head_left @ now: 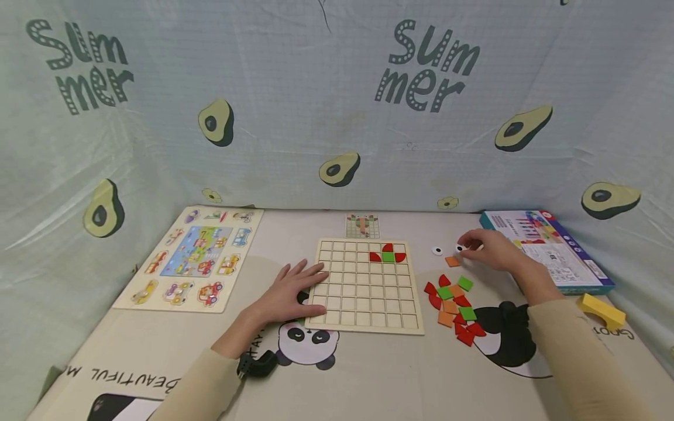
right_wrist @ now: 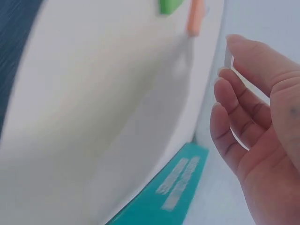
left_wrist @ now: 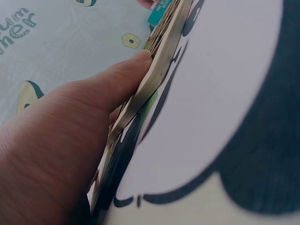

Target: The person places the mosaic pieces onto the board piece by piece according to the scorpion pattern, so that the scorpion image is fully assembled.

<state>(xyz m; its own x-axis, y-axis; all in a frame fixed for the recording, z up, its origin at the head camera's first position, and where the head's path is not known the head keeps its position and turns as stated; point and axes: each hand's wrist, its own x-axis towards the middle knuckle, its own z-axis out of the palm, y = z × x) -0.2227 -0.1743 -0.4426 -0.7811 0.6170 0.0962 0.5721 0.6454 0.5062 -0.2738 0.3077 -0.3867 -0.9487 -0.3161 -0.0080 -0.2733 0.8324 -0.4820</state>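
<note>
A wooden grid board (head_left: 363,298) lies flat on the table, with red quarter-round pieces (head_left: 400,257) around a green square (head_left: 388,257) near its top right. My left hand (head_left: 286,292) rests along the board's left edge, fingers spread, with the thumb on the rim (left_wrist: 159,70). Right of the board, my right hand (head_left: 489,248) pinches a white round eye piece (head_left: 460,248) between thumb and fingertips, seen edge-on in the right wrist view (right_wrist: 228,57). Another eye piece (head_left: 437,251) lies to its left, and an orange square (head_left: 452,261) just below.
Loose red, green and orange pieces (head_left: 447,307) lie right of the board. A small pattern card (head_left: 362,225) sits behind it. At left is a vehicle picture puzzle (head_left: 221,298); at right are a box (head_left: 553,245) and a yellow arched block (head_left: 602,311).
</note>
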